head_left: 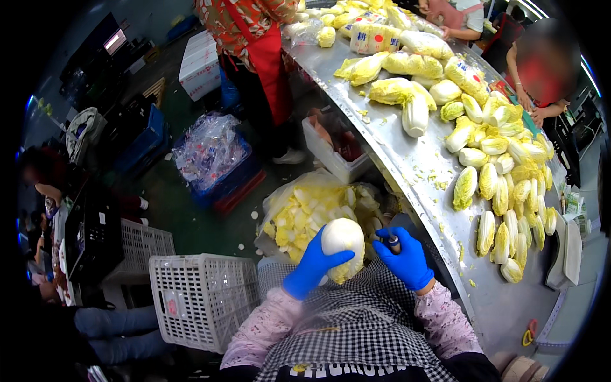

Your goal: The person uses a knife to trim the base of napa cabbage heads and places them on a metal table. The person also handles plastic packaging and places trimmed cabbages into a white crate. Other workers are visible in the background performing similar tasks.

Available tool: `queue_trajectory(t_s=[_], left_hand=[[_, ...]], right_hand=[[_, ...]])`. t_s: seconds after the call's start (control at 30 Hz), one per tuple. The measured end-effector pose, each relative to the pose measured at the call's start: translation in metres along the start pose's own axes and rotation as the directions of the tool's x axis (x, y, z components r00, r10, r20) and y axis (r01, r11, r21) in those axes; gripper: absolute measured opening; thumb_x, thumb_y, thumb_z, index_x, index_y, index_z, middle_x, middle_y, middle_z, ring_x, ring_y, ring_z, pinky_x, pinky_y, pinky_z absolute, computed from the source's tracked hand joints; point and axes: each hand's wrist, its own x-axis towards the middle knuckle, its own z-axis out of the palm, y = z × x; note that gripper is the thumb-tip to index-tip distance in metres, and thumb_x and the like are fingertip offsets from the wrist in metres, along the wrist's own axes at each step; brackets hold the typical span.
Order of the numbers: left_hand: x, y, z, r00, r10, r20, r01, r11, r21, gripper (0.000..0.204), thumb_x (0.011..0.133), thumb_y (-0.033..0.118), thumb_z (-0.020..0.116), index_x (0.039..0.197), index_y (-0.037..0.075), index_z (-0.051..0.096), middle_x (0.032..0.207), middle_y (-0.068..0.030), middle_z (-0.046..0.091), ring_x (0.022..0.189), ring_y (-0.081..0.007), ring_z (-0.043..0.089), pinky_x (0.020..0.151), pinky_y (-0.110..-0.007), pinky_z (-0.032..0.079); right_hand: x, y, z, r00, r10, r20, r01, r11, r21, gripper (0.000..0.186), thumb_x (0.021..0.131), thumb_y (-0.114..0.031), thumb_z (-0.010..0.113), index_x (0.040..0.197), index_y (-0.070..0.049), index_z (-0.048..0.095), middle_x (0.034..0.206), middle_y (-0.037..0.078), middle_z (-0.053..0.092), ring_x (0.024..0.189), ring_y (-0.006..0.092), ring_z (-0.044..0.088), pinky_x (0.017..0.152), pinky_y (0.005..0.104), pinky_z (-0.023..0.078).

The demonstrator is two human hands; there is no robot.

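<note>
My left hand (313, 265), in a blue glove, is wrapped round the side of a napa cabbage (344, 245), its white stem end up and yellow leaves below. It is held in front of my checked apron. To the right, my blue-gloved right hand (407, 260) is closed round the dark handle of what looks like a knife (394, 243); its blade cannot be made out. The knife hand is apart from the cabbage. Just beyond both hands, a clear bag (310, 210) is full of loose yellow and white cabbage leaves.
A metal table (407, 169) on my right bears heaps of napa cabbages (509, 172), some in printed wrapping. A white slatted crate (203, 299) stands at my left. A blue bin (223, 169) holds clear plastic. Co-workers stand along the table; red-handled scissors (528, 333) lie near right.
</note>
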Motion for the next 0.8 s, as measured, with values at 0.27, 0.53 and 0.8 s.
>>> queue_trajectory(t_s=[0.27, 0.53, 0.8], left_hand=[[-0.03, 0.009, -0.031, 0.999, 0.043, 0.015, -0.045, 0.924, 0.38, 0.074, 0.065, 0.026, 0.083, 0.124, 0.0, 0.047, 0.115, -0.013, 0.058, 0.106, -0.0227, 0.057, 0.091, -0.036, 0.047], [-0.035, -0.005, -0.046, 0.999, 0.009, -0.041, 0.008, 0.912, 0.411, 0.074, 0.064, 0.027, 0.084, 0.123, -0.001, 0.048, 0.115, -0.0146, 0.058, 0.106, -0.024, 0.057, 0.092, -0.037, 0.048], [-0.043, 0.004, -0.038, 0.992, -0.12, -0.041, 0.126, 0.971, 0.203, 0.061, 0.07, 0.014, 0.078, 0.123, -0.001, 0.05, 0.115, -0.0118, 0.058, 0.105, -0.0209, 0.057, 0.091, -0.035, 0.047]], right_hand=[[0.024, -0.027, 0.005, 0.794, -0.415, 0.444, 0.585, 0.721, -0.371, 0.036, 0.073, -0.018, 0.068, 0.108, -0.015, 0.061, 0.074, 0.005, 0.06, 0.06, 0.0234, 0.06, 0.053, 0.0326, 0.047], [0.022, -0.019, 0.02, 0.781, -0.334, 0.528, 0.566, 0.736, -0.372, 0.027, 0.077, -0.021, 0.064, 0.102, -0.013, 0.058, 0.077, 0.006, 0.061, 0.064, 0.0245, 0.061, 0.054, 0.0349, 0.048], [0.024, 0.005, 0.034, 0.802, -0.245, 0.545, 0.497, 0.78, -0.38, 0.032, 0.076, -0.02, 0.066, 0.106, -0.012, 0.058, 0.085, 0.007, 0.063, 0.07, 0.0261, 0.063, 0.059, 0.0356, 0.049]])
